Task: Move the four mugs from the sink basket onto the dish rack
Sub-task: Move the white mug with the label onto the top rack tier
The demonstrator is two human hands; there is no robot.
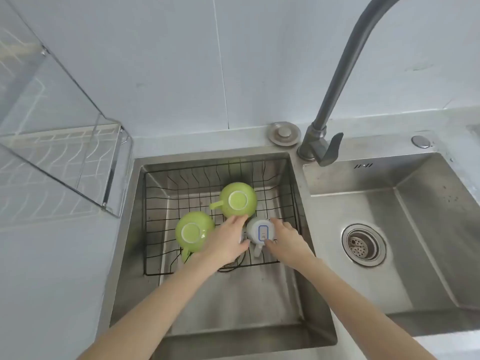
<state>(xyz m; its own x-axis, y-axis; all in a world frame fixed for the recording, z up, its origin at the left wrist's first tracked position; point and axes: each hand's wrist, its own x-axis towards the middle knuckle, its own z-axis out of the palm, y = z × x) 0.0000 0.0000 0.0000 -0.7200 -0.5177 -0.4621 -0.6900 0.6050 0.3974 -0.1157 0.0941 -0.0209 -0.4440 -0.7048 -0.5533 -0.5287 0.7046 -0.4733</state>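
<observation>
Inside the black wire sink basket (283,261), two green mugs stand upside down, one at the back (237,200) and one at the left (193,231). A white mug with a blue mark (259,229) is also upside down, its handle toward me. My right hand (285,237) wraps its right side, thumb by the handle. My left hand (226,240) cups over a second white mug (241,239), of which only a sliver shows. The dish rack (65,157), white wire under a clear cover, stands on the counter at the left.
The basket sits in the left steel sink bowl (233,302). A grey faucet (335,100) arches over the divider, and the right bowl has a drain strainer (362,245). The rack's clear lid (52,81) slopes up toward the left wall.
</observation>
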